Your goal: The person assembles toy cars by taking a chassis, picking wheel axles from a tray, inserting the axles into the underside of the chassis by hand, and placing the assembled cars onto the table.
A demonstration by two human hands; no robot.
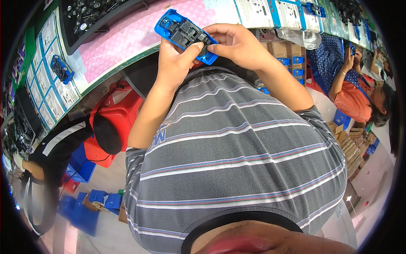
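While both hands meet at 12 o'clock in the head view, the toy car (184, 33) lies tilted between them, above the table's near edge, with its hollow side and dark insert up. The left hand (175, 57) grasps the blue shell from below, its thumb laid over the insert. The right hand (239, 44) grips the 5 o'clock end of the car, thumb on the edge and fingers bent close above it.

The step in hand looks like seating or checking the insert in the shell. Judged from this pose, the next move calls for a steady left hold and a measured push by the right thumb, without bending the thin rim.

At 11 o'clock a black tray (115, 23) holds loose wheels (84, 26), beside a pink mat (116, 44). A second car (62, 69) lies at 10 o'clock on printed sheets (46, 80).

The left fingers under the shell are hidden, as is the car's underside. Whether the right fingertips pinch some small part, I cannot tell, nor whether the insert sits fully home. The picture's upper edge cuts off the tray. Toward 9 o'clock a co-worker's glove (19, 161) is blurred, and the dark heap (349, 12) between 1 and 2 o'clock is too small to sort out.
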